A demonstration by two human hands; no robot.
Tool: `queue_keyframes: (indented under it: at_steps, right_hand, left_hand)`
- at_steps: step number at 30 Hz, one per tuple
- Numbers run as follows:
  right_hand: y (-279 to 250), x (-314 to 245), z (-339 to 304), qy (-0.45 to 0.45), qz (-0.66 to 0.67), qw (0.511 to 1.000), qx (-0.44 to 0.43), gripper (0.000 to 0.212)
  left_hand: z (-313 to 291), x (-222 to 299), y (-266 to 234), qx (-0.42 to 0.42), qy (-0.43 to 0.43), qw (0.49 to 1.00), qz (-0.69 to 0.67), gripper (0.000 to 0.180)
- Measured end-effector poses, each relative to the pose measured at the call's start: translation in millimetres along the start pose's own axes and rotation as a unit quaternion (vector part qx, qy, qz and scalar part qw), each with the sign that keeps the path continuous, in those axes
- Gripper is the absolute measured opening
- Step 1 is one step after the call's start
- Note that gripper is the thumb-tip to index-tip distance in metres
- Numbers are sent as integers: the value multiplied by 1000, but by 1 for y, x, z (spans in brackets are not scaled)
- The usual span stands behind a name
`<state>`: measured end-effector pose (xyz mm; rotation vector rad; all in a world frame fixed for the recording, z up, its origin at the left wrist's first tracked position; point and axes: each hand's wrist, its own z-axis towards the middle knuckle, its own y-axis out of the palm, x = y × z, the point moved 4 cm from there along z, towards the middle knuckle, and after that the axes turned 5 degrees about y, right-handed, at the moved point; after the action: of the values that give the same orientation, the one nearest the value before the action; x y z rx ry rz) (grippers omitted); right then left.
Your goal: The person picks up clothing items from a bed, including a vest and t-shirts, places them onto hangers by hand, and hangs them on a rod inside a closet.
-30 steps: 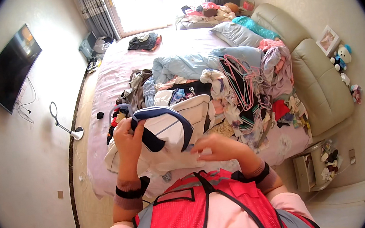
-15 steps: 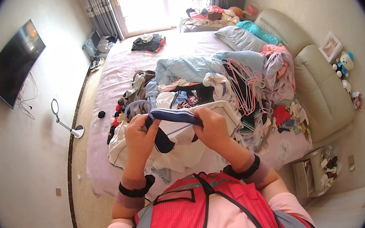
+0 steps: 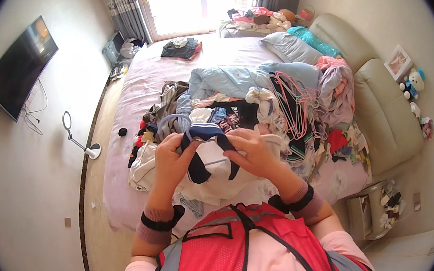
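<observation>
A navy cloth band point(image 3: 206, 131) with white stripes is stretched between my hands above the clothes; I cannot tell what garment it is. My left hand point(image 3: 172, 160) is closed, pinching its left end, and a dark tail hangs below those fingers. A thin grey-blue curved strip point(image 3: 174, 117) arches up from the same hand. My right hand point(image 3: 251, 153) grips the right end between thumb and fingers, where a second dark tail hangs down. Under both hands lies a white garment point(image 3: 218, 187), spread over the near part of the bed point(image 3: 121, 147).
Beyond my hands lie mixed clothes point(image 3: 236, 114) and a light blue quilt point(image 3: 221, 81). Pink hangers point(image 3: 294, 104) rest to the right. Dark folded clothes point(image 3: 180, 48) sit at the far end. A padded headboard point(image 3: 382, 110) borders the right side. A mirror or lamp on a stand point(image 3: 92, 150) is at left.
My right hand has shifted slightly inward and turned, and the band now bends down at its right end, showing a second tail. The view has shifted a little.
</observation>
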<state>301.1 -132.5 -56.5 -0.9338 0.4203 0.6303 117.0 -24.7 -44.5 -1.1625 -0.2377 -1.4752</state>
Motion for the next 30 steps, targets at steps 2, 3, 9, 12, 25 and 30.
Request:
queue_keyframes:
  at_steps: [2, 3, 9, 12, 25, 30]
  right_hand:
    - [5, 2, -2, 9, 47, 999, -19, 38]
    - [5, 5, -3, 32, 27, 998, -36, 45]
    - [-3, 25, -10, 147, 154, 977, -17, 63]
    - [-4, 35, -14, 175, 196, 965, -25, 63]
    - [-6, 56, -20, 157, 146, 976, 42, 29]
    - [-17, 68, -31, 166, 160, 970, 78, 25]
  left_hand:
    - [0, -5, 2, -8, -18, 1000, -3, 20]
    - [1, -4, 3, -23, -16, 1000, -13, 20]
    - [5, -33, -14, 9, 28, 999, 38, 14]
    - [-1, -43, -22, 52, 6, 994, 94, 17]
    - [-24, -2, 29, -24, 112, 992, 57, 50]
    - [-25, -24, 7, 57, 23, 993, 102, 41]
